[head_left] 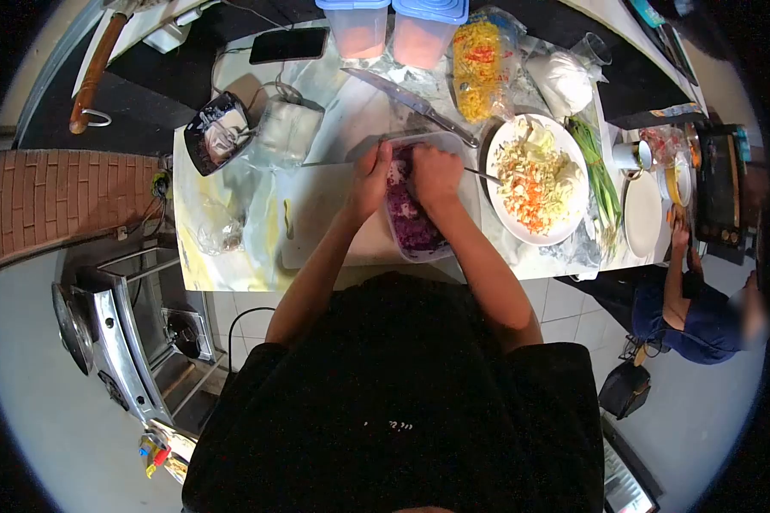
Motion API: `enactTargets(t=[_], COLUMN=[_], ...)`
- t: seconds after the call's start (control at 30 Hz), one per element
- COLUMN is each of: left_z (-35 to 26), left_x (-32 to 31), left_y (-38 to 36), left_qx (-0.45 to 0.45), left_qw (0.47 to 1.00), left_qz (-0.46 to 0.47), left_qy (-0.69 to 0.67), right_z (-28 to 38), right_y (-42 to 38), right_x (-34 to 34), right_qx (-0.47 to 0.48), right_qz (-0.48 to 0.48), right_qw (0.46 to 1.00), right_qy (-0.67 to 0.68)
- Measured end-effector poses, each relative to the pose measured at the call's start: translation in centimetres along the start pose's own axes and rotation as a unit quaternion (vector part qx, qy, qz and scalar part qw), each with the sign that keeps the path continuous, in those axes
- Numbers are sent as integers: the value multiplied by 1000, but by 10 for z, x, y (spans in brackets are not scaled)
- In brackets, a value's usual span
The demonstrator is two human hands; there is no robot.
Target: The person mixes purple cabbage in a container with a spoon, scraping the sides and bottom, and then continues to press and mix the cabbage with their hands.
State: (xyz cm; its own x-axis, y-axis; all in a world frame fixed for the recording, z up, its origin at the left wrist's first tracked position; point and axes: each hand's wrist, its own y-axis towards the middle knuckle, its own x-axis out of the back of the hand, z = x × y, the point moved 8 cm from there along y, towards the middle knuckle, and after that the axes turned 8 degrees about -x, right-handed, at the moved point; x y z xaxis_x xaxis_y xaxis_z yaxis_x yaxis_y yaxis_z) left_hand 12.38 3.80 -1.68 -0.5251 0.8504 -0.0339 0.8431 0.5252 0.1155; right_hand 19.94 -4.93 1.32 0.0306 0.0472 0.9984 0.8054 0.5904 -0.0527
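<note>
A clear plastic container [402, 244] of chopped purple cabbage [409, 219] sits on a white cutting board [321, 214] in front of me. My left hand [370, 178] grips the container's left rim near its far end. Over the container's far end my right hand [435, 171] is closed on some of the purple cabbage. Whether it also holds the thin utensil [485, 176] that sticks out to its right, I cannot tell.
A white plate [577, 201] of shredded cabbage and carrot lies to the right, green onions [603, 179] beside it. A long knife [415, 104], two lidded tubs [393, 26], a yellow-filled bag [479, 60] and a phone [288, 43] lie beyond. Another person [693, 308] crouches at right.
</note>
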Motion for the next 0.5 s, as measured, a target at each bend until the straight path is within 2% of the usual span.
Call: enactTargets(t=[0.1,0.2,0.3,0.37,0.5], left_z=[-18,-15,-17,-22,-8], left_x=[3,3,-2,2,2], left_y=[1,5,8,6,4], left_qx=[-4,19,-22,-6,37], left_qw=[998,994,998,998,999], left_qz=[1,8,20,22,6], left_qy=[66,109,54,59,40], right_z=[-2,-1,1,5,2], right_y=[4,9,7,-10,-27], right_x=[3,8,16,18,20], right_qx=[-7,29,93,163,171], right_qz=[-6,11,26,61,103], right_qw=[1000,999,995,983,977], right_qy=[-6,-17,-37,-54,-69])
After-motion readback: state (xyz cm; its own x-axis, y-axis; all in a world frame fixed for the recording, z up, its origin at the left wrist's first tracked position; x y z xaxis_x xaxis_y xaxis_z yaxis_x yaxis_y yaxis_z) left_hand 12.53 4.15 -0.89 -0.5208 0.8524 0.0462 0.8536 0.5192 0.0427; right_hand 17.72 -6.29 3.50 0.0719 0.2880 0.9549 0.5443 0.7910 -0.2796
